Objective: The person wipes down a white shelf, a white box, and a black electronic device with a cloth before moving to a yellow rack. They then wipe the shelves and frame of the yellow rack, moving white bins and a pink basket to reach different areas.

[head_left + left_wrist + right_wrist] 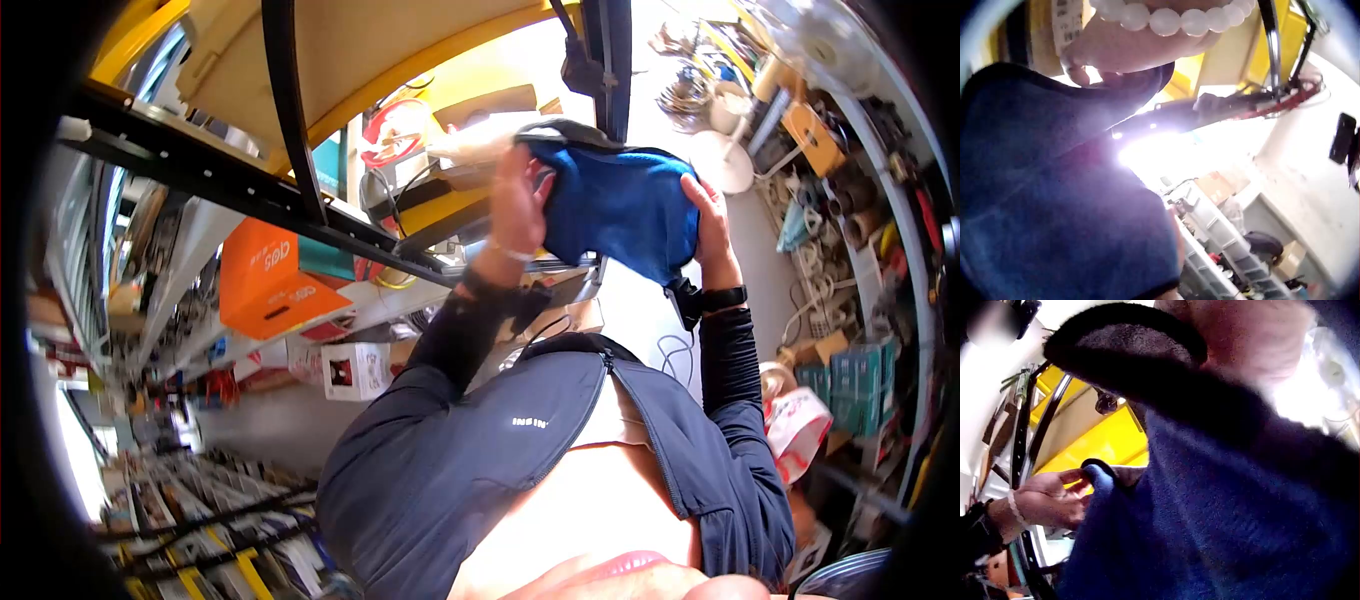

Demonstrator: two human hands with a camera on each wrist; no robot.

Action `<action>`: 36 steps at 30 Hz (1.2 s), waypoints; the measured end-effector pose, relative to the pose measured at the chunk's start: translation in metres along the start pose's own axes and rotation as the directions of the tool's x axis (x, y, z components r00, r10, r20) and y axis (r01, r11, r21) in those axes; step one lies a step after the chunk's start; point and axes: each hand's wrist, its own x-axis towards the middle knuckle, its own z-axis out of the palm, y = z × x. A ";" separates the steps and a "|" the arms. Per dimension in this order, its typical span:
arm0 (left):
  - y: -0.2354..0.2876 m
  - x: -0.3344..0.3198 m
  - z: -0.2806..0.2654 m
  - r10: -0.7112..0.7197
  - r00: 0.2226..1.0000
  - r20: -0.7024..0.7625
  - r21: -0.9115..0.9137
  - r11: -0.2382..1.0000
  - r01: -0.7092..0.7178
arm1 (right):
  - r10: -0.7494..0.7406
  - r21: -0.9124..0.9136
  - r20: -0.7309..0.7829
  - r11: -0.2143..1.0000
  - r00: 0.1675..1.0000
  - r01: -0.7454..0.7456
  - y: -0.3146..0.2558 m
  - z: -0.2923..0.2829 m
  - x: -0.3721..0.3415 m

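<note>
A blue cloth item point(625, 205) with black edging is held up between both hands; it fills much of the left wrist view point(1072, 219) and the right wrist view point(1210, 512), where a grey inner side shows. My left hand point(518, 205), wearing a pale bead bracelet, pinches its edge, thumb and fingers meeting at a corner in the right wrist view point(1054, 497). On the opposite side, my right hand point(712, 225) grips the cloth, fingers over its edge; in the right wrist view this hand point(1247, 340) is partly cut off at the top.
A black metal frame point(200, 165) with yellow-edged panels stands beside the left arm. An orange box point(265, 280) and a white box point(357, 371) lie on the left. Shelves at the right hold cables, tools and a green box point(862, 385). A white round lamp-like base point(722, 162) sits beyond the right hand.
</note>
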 end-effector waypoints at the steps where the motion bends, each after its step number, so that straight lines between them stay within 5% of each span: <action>1: -0.011 -0.001 0.019 0.104 0.994 -0.016 0.022 0.994 -0.103 | -0.045 0.085 -0.006 0.995 0.999 0.046 -0.007 0.008 0.013; 5: -0.034 0.019 0.077 0.621 0.762 0.186 0.424 0.649 -0.632 | -0.260 0.221 0.061 0.945 0.964 0.241 -0.031 0.038 0.057; 8: -0.033 0.030 0.103 0.691 0.694 0.200 0.252 0.649 -0.718 | -0.290 0.185 0.234 0.950 0.928 0.250 -0.055 0.063 0.078; 10: -0.030 0.027 0.105 0.689 0.663 0.295 0.372 0.556 -0.743 | -0.291 0.200 0.294 0.950 0.910 0.240 -0.052 0.080 0.090; 15: -0.049 0.032 0.093 0.747 0.556 0.365 0.576 0.288 -0.765 | -0.483 -0.090 0.202 0.857 0.852 0.507 -0.008 0.083 0.104; 17: -0.069 0.026 0.082 0.692 0.678 0.245 0.566 0.466 -0.680 | -0.487 -0.320 0.158 0.798 0.859 0.511 0.016 0.070 0.102; 19: -0.097 0.029 0.057 0.657 0.727 0.197 0.664 0.456 -0.592 | -0.399 -0.231 0.122 0.879 0.909 0.417 0.055 0.046 0.102; 20: -0.106 0.027 0.048 0.677 0.694 0.247 0.676 0.392 -0.623 | -0.381 -0.219 0.091 0.893 0.920 0.392 0.070 0.037 0.098; 21: -0.125 0.037 0.029 0.609 0.672 0.422 0.856 -0.024 -0.516 | -0.311 -0.207 0.096 0.923 0.946 0.325 0.086 0.025 0.093; 23: -0.119 0.023 0.043 0.685 0.680 0.260 0.731 0.321 -0.602 | -0.059 -0.264 0.078 0.961 0.995 0.078 0.113 -0.004 0.093; 24: -0.118 0.022 0.043 0.632 0.737 0.237 0.769 0.342 -0.540 | 0.046 -0.071 0.030 0.997 0.998 -0.044 0.124 -0.010 0.092; 25: -0.117 0.021 0.047 0.612 0.767 0.193 0.784 0.373 -0.496 | 0.097 -0.112 0.046 0.990 0.994 -0.091 0.118 -0.010 0.091; 27: -0.108 0.019 0.054 0.582 0.799 0.151 0.725 0.484 -0.490 | 0.086 -0.084 0.007 0.993 0.996 -0.085 0.106 -0.001 0.098; 29: -0.108 0.022 0.055 0.500 0.864 0.063 0.472 0.748 -0.467 | 0.008 0.010 0.094 1.000 0.996 -0.009 0.070 0.022 0.104; 31: -0.103 0.016 0.062 0.511 0.854 0.103 0.345 0.786 -0.512 | 0.049 -0.046 0.083 0.998 0.995 -0.045 0.046 0.033 0.111; 32: -0.101 0.011 0.066 0.560 0.820 0.118 0.377 0.739 -0.559 | -0.076 -0.176 0.124 0.979 0.989 0.098 0.051 0.028 0.119; 35: -0.102 0.001 0.072 0.586 0.805 0.096 0.310 0.751 -0.584 | -0.071 -0.268 0.189 0.956 0.979 0.121 0.051 0.024 0.108; 36: -0.106 0.001 0.069 0.599 0.791 0.122 0.440 0.682 -0.584 | -0.062 -0.321 0.199 0.939 0.978 0.125 0.049 0.023 0.103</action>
